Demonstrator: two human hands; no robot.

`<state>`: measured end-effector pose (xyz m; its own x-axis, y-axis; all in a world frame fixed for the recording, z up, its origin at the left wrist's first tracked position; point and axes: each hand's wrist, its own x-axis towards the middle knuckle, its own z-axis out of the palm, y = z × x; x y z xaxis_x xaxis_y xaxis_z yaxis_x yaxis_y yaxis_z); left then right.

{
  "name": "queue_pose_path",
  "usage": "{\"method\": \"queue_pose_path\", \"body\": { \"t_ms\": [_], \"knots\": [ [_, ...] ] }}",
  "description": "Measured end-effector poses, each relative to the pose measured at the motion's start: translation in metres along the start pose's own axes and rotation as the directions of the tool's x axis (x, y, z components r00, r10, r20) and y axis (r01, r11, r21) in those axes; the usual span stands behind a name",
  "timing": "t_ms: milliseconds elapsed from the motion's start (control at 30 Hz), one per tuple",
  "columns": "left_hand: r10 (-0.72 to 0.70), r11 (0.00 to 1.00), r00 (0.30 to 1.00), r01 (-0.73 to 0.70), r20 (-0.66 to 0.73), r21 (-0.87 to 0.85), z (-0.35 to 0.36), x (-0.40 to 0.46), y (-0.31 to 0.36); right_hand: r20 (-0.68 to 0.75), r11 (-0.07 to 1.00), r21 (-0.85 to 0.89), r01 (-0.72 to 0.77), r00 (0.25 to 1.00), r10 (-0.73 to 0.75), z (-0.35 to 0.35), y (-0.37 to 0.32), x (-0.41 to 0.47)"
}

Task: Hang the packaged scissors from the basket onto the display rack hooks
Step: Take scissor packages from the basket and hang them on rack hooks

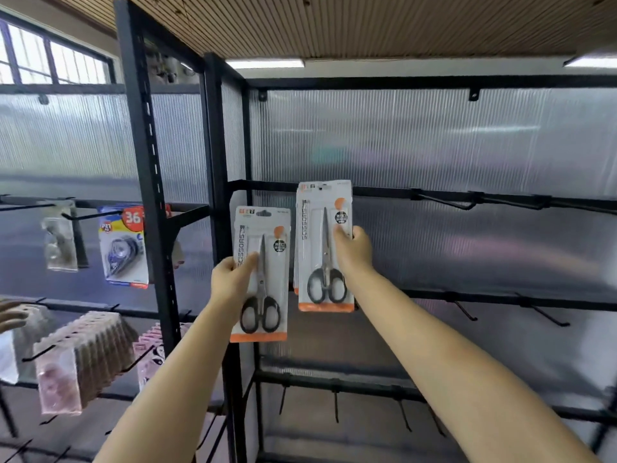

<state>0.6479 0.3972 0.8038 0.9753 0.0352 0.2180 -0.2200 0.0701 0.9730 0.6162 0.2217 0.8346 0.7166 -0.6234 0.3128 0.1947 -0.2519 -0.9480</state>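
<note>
My left hand (pixel 230 279) grips one scissors pack (pixel 260 274) by its left edge, thumb curled over the front of the card, holding it upright in front of the black rack post (pixel 218 195), free of any hook. My right hand (pixel 354 250) pinches a second scissors pack (pixel 324 245) at its right edge, fingers wrapped behind; its top sits at the upper crossbar (pixel 467 194), and more cards show just behind it, though I cannot tell whether its hole is on a hook. Bare hooks (pixel 447 202) stick out along that bar to the right. In the left bay hang a tape pack (pixel 124 248) and pink packets (pixel 80 359).
</note>
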Motion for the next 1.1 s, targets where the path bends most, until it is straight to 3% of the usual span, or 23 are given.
{"method": "queue_pose_path", "body": {
  "t_ms": [600,933,1100],
  "knots": [
    [-0.079,0.997,0.996,0.080,0.041,-0.013,0.012,0.030,-0.009,-0.035,0.994,-0.097,-0.046,0.998,0.043,0.025,0.024,0.031],
    [-0.108,0.994,0.991,0.110,0.079,-0.025,0.016,0.041,-0.013,-0.156,0.897,-0.420,0.140,0.962,-0.223,0.031,0.031,0.028],
    [-0.119,0.992,0.988,0.123,0.097,-0.029,0.020,0.042,-0.017,-0.045,0.758,-0.602,0.252,0.937,-0.347,0.014,0.029,0.032]
  ]
}}
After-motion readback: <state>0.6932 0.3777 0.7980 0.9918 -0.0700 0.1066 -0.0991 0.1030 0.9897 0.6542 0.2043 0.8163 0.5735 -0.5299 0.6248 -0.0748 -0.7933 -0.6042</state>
